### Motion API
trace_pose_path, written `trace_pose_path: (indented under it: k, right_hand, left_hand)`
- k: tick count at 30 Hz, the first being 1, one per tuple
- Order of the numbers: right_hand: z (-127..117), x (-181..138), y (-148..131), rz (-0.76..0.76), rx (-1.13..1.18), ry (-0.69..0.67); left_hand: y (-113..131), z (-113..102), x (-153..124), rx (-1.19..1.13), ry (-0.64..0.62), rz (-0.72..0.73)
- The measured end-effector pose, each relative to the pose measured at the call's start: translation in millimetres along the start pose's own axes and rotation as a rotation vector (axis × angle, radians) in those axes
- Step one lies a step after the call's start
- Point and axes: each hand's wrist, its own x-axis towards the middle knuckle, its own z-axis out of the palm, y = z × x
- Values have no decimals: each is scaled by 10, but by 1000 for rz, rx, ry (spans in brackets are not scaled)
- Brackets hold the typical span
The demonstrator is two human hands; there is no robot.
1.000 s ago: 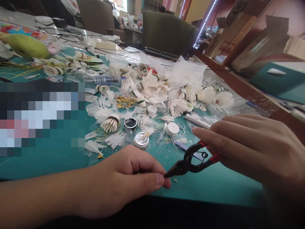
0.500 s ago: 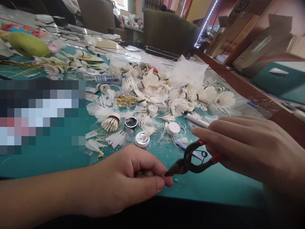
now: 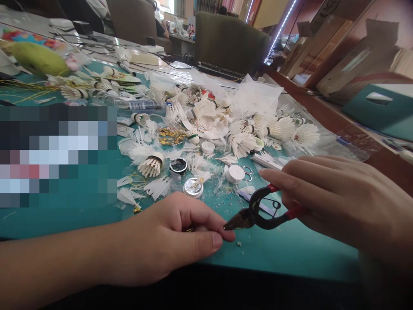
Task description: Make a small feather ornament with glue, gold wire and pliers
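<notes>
Red-handled pliers point(image 3: 253, 217) are in my right hand point(image 3: 342, 198), which is closed around the grips. Their pointed tip reaches the index fingertip of my left hand point(image 3: 183, 239). That left hand is curled, thumb near the index finger, and a bit of gold-coloured metal point(image 3: 189, 230) shows inside it; its kind is mostly hidden. Small clear rings point(image 3: 222, 204) lie scattered on the green mat point(image 3: 290, 254) just beyond the pliers. A lilac strip-shaped tool point(image 3: 258, 203) rests behind the pliers, near small scissors point(image 3: 248, 173) and a round white container point(image 3: 235, 173).
Feather shuttlecocks point(image 3: 151, 165) and loose white feathers point(image 3: 158, 187) crowd the mat's middle. Nearby are a silver-lidded jar point(image 3: 193, 187), a black round container point(image 3: 178, 165) and gold pieces point(image 3: 172, 136) in plastic. A green mango-like fruit point(image 3: 38, 60) sits far left. Chairs point(image 3: 230, 45) stand behind.
My left fingertips and the pliers' tip have risen slightly. Thumb and index finger look a little further apart. The pliers remain in my right hand.
</notes>
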Motion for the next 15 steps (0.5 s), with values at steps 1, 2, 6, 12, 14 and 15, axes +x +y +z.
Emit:
trace_pose_path:
  k: [1, 2, 6, 12, 14, 15]
  right_hand:
    - [0, -2, 3, -2, -4, -2]
    - [1, -3, 6, -5, -11, -5]
    - [13, -4, 14, -19, -15, -22]
    - [18, -5, 32, -37, -24, -7]
    - [12, -8, 43, -58, -13, -22]
    - [10, -11, 48, -64, -4, -29]
  left_hand:
    - [-4, -6, 4, -3, -6, -1]
    - [-5, -12, 7, -2, -12, 0]
    - [10, -29, 5, 31, -53, 0]
    - [39, -22, -13, 42, -9, 8]
    - [42, -17, -17, 41, -13, 10]
    - [42, -14, -18, 43, -11, 13]
